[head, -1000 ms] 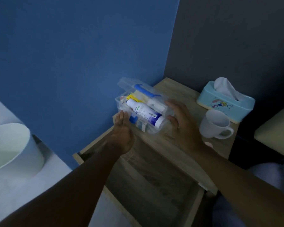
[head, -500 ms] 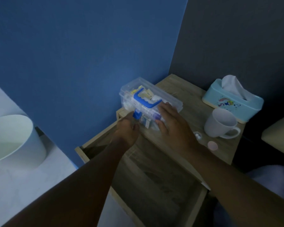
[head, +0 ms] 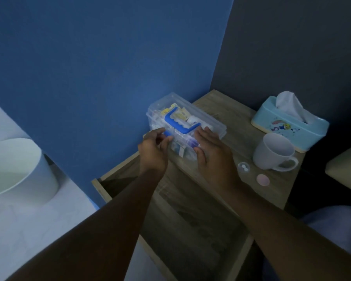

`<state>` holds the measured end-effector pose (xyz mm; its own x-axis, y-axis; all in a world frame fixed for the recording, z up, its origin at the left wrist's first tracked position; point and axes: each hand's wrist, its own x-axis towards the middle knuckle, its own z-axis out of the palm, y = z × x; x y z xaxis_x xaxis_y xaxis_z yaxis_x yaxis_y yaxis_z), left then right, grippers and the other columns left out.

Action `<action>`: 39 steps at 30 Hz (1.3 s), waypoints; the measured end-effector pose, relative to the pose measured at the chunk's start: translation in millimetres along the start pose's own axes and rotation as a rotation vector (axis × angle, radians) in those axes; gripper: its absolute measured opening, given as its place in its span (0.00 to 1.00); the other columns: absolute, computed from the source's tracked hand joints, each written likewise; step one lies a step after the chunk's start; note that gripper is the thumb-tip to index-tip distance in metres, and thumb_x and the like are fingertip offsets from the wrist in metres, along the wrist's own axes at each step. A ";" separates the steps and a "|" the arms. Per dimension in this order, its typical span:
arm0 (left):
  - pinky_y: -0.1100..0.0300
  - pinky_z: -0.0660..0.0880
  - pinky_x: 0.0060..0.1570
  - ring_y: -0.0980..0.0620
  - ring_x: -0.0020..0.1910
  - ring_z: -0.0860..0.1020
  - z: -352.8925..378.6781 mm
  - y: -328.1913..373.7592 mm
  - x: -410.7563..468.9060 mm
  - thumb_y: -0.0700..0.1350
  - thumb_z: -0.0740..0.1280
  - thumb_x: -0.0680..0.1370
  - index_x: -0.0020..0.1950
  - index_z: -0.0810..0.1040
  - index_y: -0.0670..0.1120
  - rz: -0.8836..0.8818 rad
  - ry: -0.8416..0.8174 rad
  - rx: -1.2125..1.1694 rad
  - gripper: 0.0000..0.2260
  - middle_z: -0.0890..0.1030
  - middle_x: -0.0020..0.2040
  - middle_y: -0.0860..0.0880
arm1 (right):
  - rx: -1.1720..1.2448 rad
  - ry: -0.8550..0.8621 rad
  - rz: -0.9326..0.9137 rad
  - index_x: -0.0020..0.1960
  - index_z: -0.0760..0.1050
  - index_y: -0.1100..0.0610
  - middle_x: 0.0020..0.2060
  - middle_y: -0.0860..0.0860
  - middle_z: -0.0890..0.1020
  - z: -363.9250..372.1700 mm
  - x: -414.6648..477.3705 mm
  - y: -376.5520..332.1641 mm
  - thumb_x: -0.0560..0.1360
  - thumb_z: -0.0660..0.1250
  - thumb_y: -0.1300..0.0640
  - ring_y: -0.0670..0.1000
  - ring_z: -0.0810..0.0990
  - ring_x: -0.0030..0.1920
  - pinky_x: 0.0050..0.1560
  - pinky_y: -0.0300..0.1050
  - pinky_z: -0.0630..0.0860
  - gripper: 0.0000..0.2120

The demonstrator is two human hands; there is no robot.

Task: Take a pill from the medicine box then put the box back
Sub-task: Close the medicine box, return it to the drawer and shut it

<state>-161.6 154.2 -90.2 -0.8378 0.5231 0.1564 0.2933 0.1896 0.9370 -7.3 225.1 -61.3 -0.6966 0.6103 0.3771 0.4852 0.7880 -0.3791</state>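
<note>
Nearest, the open drawer [head: 190, 230] gapes below the bedside table [head: 237, 122], ready to take the box back. On the table's near-left corner sits the clear medicine box [head: 190, 116], lid down. The left hand [head: 153, 153] pinches the blue latch [head: 167, 133] at its front; the right hand [head: 211, 153] lies flat and spread on the lid, grasping nothing. Pressing the lid level while snapping the latch should seat it cleanly. To the right, a small clear cup [head: 244, 168] with pills, a pink cap [head: 262, 179] and a mug [head: 275, 152] stand clear; farther right, a tissue box [head: 288, 126].
</note>
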 end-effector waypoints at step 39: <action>0.58 0.64 0.70 0.47 0.70 0.71 -53.9 39.3 15.1 0.44 0.63 0.80 0.72 0.72 0.45 0.079 -0.251 0.364 0.20 0.74 0.71 0.44 | 0.158 -0.086 0.278 0.79 0.56 0.56 0.77 0.54 0.64 -27.1 9.9 -16.3 0.81 0.58 0.46 0.53 0.64 0.76 0.72 0.54 0.69 0.30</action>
<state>-187.5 124.9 -34.2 -0.6819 0.7246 0.1001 0.5324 0.3978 0.7472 -7.8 220.6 -28.5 -0.5943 0.7859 0.1707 0.5796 0.5657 -0.5866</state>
